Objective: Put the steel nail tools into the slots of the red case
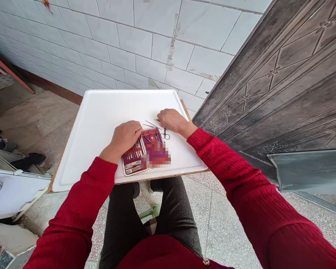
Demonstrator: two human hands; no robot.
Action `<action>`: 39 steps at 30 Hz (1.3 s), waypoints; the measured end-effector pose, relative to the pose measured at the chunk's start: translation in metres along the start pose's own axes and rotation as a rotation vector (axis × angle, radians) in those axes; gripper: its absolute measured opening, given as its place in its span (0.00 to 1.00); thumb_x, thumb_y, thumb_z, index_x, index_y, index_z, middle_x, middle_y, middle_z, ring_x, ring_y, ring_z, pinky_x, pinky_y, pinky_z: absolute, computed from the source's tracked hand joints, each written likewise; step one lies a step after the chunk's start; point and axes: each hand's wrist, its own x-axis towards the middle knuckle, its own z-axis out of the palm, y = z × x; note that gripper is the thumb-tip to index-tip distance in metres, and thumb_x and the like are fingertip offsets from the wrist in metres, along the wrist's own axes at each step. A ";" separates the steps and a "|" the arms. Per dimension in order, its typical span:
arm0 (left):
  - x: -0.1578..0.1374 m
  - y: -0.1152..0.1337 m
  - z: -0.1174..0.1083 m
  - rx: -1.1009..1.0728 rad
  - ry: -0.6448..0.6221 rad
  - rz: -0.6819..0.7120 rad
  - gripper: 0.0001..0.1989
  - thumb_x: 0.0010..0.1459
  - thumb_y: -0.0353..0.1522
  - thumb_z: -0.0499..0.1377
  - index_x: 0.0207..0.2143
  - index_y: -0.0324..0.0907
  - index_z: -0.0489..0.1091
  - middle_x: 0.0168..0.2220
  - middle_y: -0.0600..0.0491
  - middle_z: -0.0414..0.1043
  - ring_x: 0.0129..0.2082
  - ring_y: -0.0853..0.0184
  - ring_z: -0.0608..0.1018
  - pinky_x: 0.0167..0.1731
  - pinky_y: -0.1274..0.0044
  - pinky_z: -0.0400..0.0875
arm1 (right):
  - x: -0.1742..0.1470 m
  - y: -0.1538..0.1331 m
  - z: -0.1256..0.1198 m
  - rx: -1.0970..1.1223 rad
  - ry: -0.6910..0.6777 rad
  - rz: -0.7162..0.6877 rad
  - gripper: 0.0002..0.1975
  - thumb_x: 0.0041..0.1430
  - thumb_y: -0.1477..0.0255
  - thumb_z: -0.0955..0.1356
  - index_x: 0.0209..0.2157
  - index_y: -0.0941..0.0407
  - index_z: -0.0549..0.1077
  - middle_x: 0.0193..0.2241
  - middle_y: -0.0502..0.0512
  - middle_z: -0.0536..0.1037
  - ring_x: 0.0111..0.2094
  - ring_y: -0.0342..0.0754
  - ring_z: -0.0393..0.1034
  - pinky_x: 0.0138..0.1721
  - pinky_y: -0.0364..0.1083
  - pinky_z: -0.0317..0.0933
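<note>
An open manicure set case [135, 170] with a dark red lining lies near the front edge of the white tabletop [100, 112]. Nail clippers [133, 164] and several slim metal tools sit in its left half; part of the right half is blurred out. My left hand [126, 136] is closed at the upper left edge of the case, its fingertips partly hidden. Beyond the case, my right hand [170, 120] pinches a small metal tool [156, 120], mostly covered by the fingers. Small scissors [165, 135] and thin metal tools [152, 124] lie loose between that hand and the case.
A tiled wall [114, 48] stands behind the table, and a dark patterned metal door [268, 82] is at the right. Under the table's front edge are my legs [176, 209] and a green stool [151, 212]. Clutter and dark shoes [29, 160] lie at the left.
</note>
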 end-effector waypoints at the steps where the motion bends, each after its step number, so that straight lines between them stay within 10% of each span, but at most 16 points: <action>1: 0.000 0.000 0.000 0.002 -0.001 0.000 0.14 0.69 0.32 0.52 0.33 0.45 0.75 0.44 0.52 0.82 0.43 0.61 0.81 0.35 0.71 0.69 | -0.001 0.000 -0.002 -0.003 0.003 -0.001 0.15 0.67 0.80 0.62 0.47 0.66 0.79 0.43 0.72 0.81 0.44 0.60 0.72 0.42 0.51 0.56; 19: 0.000 0.000 -0.003 -0.041 -0.051 0.043 0.12 0.68 0.33 0.54 0.34 0.45 0.76 0.45 0.53 0.81 0.46 0.61 0.80 0.37 0.72 0.70 | -0.006 -0.023 -0.030 -0.084 -0.080 -0.269 0.11 0.63 0.82 0.68 0.39 0.56 0.82 0.35 0.59 0.80 0.39 0.54 0.70 0.37 0.51 0.52; 39: -0.002 0.003 -0.012 -0.043 -0.190 -0.003 0.09 0.67 0.32 0.56 0.39 0.44 0.77 0.47 0.52 0.80 0.44 0.62 0.79 0.39 0.72 0.68 | -0.001 -0.037 -0.043 0.080 -0.102 -0.220 0.07 0.60 0.79 0.68 0.35 0.58 0.80 0.35 0.60 0.82 0.36 0.51 0.69 0.35 0.48 0.47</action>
